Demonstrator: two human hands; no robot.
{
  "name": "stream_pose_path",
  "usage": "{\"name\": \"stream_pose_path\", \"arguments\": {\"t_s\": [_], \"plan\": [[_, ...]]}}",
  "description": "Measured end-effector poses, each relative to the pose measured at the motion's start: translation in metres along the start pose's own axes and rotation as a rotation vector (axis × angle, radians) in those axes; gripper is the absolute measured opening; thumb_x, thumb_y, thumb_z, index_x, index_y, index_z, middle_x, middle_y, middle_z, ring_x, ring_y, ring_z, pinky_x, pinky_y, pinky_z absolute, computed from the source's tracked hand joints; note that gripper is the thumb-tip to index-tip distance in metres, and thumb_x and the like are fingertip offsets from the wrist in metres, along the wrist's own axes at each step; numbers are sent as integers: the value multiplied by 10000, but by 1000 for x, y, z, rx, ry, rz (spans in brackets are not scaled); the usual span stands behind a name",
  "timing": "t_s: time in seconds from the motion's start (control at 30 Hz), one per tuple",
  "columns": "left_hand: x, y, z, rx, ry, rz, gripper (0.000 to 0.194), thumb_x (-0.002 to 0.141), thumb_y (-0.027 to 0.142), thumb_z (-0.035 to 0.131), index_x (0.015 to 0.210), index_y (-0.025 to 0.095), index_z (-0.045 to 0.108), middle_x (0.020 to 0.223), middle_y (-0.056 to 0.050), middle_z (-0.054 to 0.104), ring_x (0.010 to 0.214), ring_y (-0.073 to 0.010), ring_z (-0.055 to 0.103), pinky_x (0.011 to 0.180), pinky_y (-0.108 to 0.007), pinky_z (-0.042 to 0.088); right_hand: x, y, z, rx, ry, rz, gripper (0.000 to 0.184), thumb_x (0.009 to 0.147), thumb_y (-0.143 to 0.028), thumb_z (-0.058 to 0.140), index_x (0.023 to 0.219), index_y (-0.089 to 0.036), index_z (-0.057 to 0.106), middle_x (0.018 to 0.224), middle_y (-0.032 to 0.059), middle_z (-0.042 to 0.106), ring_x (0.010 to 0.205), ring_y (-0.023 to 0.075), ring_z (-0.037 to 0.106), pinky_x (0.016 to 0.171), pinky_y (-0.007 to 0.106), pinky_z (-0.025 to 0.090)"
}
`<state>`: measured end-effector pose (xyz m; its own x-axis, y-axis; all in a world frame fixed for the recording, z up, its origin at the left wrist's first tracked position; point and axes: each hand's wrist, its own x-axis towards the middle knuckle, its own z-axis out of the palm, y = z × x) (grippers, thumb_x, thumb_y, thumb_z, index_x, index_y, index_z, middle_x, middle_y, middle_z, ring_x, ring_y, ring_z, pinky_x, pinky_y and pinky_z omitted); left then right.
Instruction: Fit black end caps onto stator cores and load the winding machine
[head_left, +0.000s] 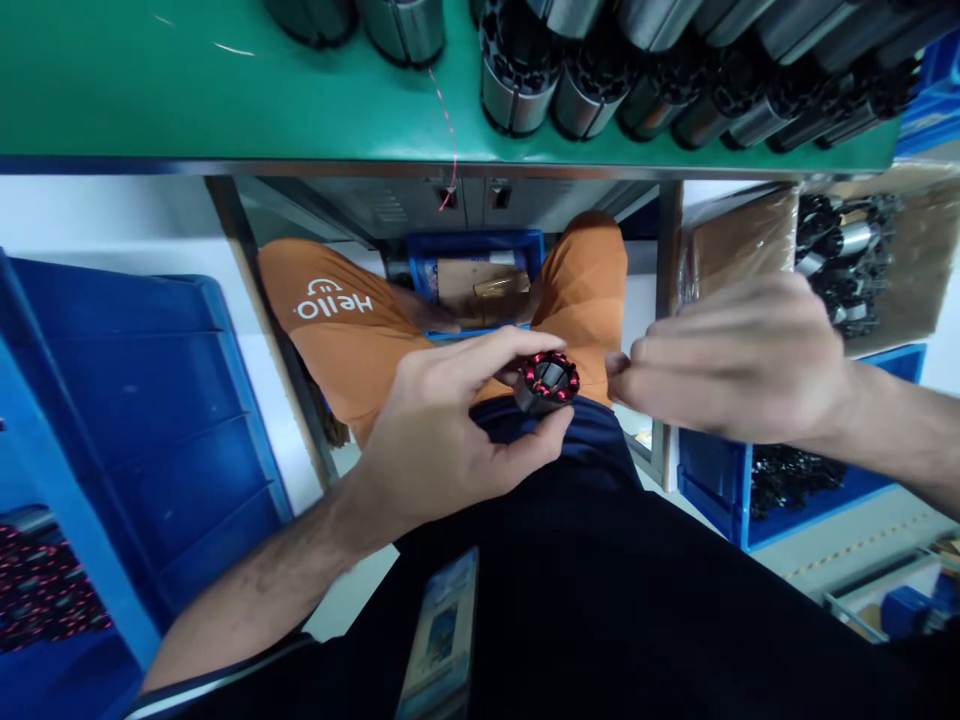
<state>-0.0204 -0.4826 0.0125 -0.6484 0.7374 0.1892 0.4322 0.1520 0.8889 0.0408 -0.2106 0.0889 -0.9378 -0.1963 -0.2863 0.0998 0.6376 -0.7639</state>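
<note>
My left hand [442,430] is closed around a small motor stator [546,384], thumb on the near side and fingers on the far side. The stator has a dark, round body with red wire coils set around its open centre, and its coil end faces up toward me. To the right, my right hand [739,365] is in the air, apart from the stator and smeared by motion. Its fingers are curled, with thumb and fingertips pressed together. Anything pinched there is too small or blurred to make out.
Rows of stator cores [517,95] stand on the green bench top [187,90], where a red wire strand [450,130] hangs over the edge. Blue crates [157,400] flank me. At right, a cardboard box [911,265] holds metal parts. A phone [442,635] lies against my dark shirt.
</note>
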Motion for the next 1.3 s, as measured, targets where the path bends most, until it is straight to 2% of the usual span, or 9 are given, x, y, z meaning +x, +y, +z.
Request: {"name": "stream_pose_path", "arguments": {"t_s": [0.1, 0.2, 0.33, 0.53, 0.67, 0.87, 1.03, 1.13, 1.3], "plan": [[-1, -3, -5, 18, 65, 57, 296, 1048, 159, 884, 1311, 282, 829, 1312, -32, 928, 1208, -236, 921, 1132, -379, 776, 0, 8, -13, 228, -7, 22, 520, 928, -528, 1104, 744, -220, 728, 852, -10, 760, 736, 107, 632, 615, 244, 495], [-2, -8, -8, 149, 184, 259, 210, 1066, 175, 913, 1213, 295, 824, 1343, -14, 913, 1242, -206, 908, 1338, -438, 705, 5, 26, -10, 677, -272, 287, 479, 986, -643, 1035, 955, -205, 844, 1157, 70, 913, 919, 161, 847, 662, 222, 649], [1, -9, -11, 413, 195, 533, 290, 1080, 47, 820, 1240, 287, 847, 1299, 2, 934, 1174, -161, 936, 1343, -400, 707, 12, 30, 11, 832, -570, 396, 433, 1026, -618, 974, 994, -214, 822, 796, -8, 847, 544, 129, 738, 474, 220, 553], [3, -6, -8, 261, 100, 208, 327, 1017, 297, 891, 1333, 253, 820, 1181, -15, 960, 1019, -255, 963, 1233, -481, 792, 7, 3, 5, 182, -95, -26, 536, 1103, -338, 902, 680, -226, 593, 607, -69, 443, 552, 86, 319, 519, 280, 250], [-2, -12, -9, 150, 158, 206, 326, 1050, 208, 909, 1353, 278, 814, 1291, -17, 954, 1185, -220, 946, 1334, -442, 721, 7, 7, -14, 196, -25, -72, 599, 909, -520, 1126, 719, -213, 648, 840, -11, 662, 762, 120, 574, 609, 259, 414], [-7, -13, -7, 333, 321, 436, 228, 1055, 84, 918, 1216, 235, 860, 1252, -15, 943, 1104, -149, 924, 1332, -420, 703, 12, 12, 5, 654, -461, 264, 391, 1086, -549, 931, 1023, -198, 771, 801, -24, 816, 554, 99, 691, 525, 214, 528], [-9, -6, -15, 360, 296, 254, 304, 1005, 221, 938, 1270, 243, 789, 1133, 8, 932, 982, -183, 906, 1274, -431, 716, -3, -3, 1, -136, 105, -305, 332, 1142, -194, 810, 831, -225, 699, 703, -38, 759, 560, 78, 648, 552, 234, 441], [-6, -11, -38, 311, 414, 95, 317, 1013, 219, 950, 1261, 271, 761, 1129, 0, 914, 1039, -228, 892, 1100, -445, 737, -10, 5, -11, -168, 216, -252, 78, 1116, -326, 930, 1091, -282, 870, 803, -9, 861, 589, 139, 751, 577, 270, 557], [34, -47, -92, 518, 627, 85, 106, 1080, 329, 922, 1086, 297, 821, 1176, -32, 921, 1149, -293, 864, 1060, -507, 668, -8, 31, 15, 16, 53, -38, 276, 1135, -516, 891, 1268, -275, 906, 799, 0, 855, 601, 172, 796, 591, 273, 608]]}}
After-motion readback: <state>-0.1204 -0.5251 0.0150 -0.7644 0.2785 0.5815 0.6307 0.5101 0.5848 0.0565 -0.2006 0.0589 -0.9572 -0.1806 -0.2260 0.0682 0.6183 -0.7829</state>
